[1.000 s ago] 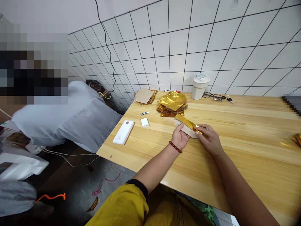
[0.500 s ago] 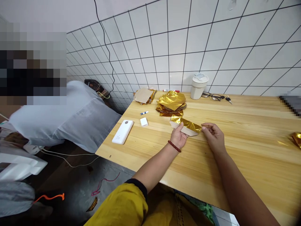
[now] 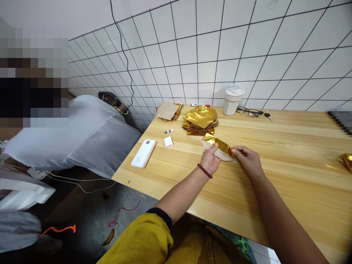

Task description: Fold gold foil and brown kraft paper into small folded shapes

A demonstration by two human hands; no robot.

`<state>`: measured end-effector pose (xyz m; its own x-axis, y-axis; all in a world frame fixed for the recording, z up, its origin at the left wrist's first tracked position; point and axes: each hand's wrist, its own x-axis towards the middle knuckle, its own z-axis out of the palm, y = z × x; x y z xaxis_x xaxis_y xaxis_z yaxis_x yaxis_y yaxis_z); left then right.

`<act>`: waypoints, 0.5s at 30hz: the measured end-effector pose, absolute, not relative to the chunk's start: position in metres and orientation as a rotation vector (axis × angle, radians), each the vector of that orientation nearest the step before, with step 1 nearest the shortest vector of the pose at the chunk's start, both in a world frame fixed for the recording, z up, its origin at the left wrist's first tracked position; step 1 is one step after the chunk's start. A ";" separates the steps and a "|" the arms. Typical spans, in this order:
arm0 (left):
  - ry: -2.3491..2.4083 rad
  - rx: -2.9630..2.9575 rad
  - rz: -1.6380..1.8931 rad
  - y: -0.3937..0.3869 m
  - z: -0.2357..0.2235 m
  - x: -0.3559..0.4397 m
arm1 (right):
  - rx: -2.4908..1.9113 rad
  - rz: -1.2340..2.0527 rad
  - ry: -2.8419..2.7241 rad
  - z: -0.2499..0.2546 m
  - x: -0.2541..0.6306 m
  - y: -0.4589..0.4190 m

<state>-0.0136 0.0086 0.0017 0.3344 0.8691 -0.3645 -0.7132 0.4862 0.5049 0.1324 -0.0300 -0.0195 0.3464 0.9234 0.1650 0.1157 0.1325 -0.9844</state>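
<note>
Folded gold foil point(image 3: 218, 147) sits in the closed left grip point(image 3: 209, 160), its right end pinched by the right grip point(image 3: 246, 158), above the counter point(image 3: 277, 146), near a stack of gold foil point(image 3: 200, 120).

White square tiles point(image 3: 192, 55) ruled with black grout are laid across the wall, and a black cable point(image 3: 123, 55) is hung down them; a light pine table point(image 3: 288, 154) is set against them, above a grey floor point(image 3: 90, 216).
</note>
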 end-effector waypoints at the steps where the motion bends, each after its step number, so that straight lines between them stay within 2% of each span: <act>1: 0.654 0.275 1.051 0.008 0.003 -0.014 | -1.310 0.793 -1.062 -0.019 0.132 -0.030; 15: 0.634 0.204 1.066 0.013 0.001 -0.015 | -1.264 0.847 -1.048 -0.017 0.135 -0.030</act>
